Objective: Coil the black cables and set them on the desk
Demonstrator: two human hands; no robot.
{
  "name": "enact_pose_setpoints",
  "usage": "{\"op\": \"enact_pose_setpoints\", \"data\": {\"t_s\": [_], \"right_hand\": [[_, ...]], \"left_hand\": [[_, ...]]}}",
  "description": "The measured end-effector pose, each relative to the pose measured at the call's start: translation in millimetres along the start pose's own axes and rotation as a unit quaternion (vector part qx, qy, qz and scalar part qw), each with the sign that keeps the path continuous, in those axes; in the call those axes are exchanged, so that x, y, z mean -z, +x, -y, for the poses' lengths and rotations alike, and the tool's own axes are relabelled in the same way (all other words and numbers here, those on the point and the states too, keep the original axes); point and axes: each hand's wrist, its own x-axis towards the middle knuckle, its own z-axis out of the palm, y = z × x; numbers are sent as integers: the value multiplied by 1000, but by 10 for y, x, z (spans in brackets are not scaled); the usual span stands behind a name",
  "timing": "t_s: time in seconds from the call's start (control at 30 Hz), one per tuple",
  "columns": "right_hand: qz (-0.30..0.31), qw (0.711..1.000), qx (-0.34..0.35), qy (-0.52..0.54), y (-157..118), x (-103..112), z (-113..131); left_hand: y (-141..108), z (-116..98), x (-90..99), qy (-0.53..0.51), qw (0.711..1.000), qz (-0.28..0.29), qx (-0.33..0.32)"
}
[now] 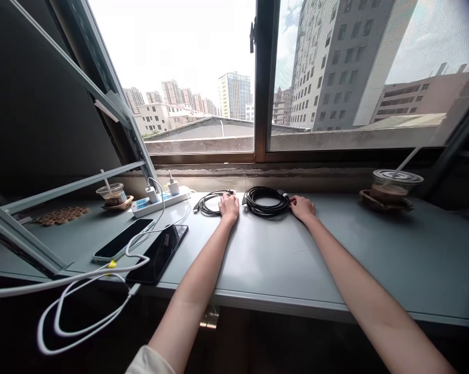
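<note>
The left hand (229, 206) rests at the right side of the smaller black coil (210, 213), the right hand (303, 208) at the right rim of the larger black coil (266, 210); with fingertips hidden, whether either grasps or merely touches cannot be told. Both coils lie near the middle of the tabletop's (258, 259) far edge. They look light, springy and sturdy, perhaps slightly slippery; loose turns could spread. Several strands pinched together seem a better hold than the plug ends. Along that far edge, a power strip (141, 208) sits leftward, a lidded cup (390, 193) rightward.
</note>
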Motion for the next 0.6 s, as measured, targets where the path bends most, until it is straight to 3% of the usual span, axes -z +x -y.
{"op": "enact_pose_setpoints", "data": {"t_s": [0.2,0.6], "right_hand": [[0,1000,0,9,-9,1,-8],[-42,995,-4,89,-5,-11,-12]], "left_hand": [[-52,-14,13,8,999,35,-22],[1,15,136,-17,996,71,40]]}}
